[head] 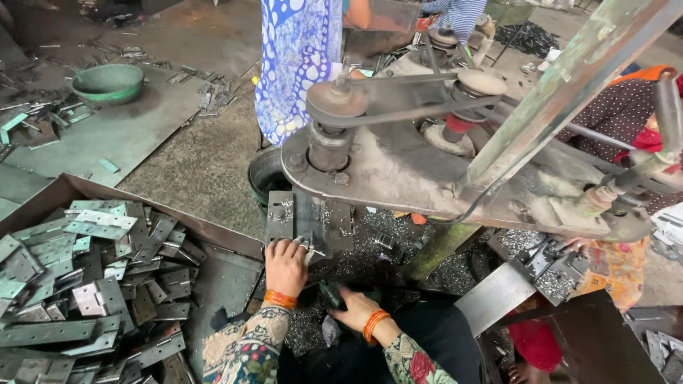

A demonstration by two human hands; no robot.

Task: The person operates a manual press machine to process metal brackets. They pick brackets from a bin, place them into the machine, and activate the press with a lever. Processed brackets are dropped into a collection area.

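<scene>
Left hand (285, 264) clamped on a stiff, sharp-edged steel hinge (307, 245), best gripped by its flat leaf; right hand (353, 311) closed on something unclear.

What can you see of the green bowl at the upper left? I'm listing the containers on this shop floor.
The green bowl is round and shallow, with a wide rolled rim and a dull, worn green surface; it looks like metal or enamel. It sits upright on a grey sheet on the floor, and no contents show inside. Loose metal strips lie scattered to its left and right. Nobody touches it; both hands are far off, under the machine.
</scene>
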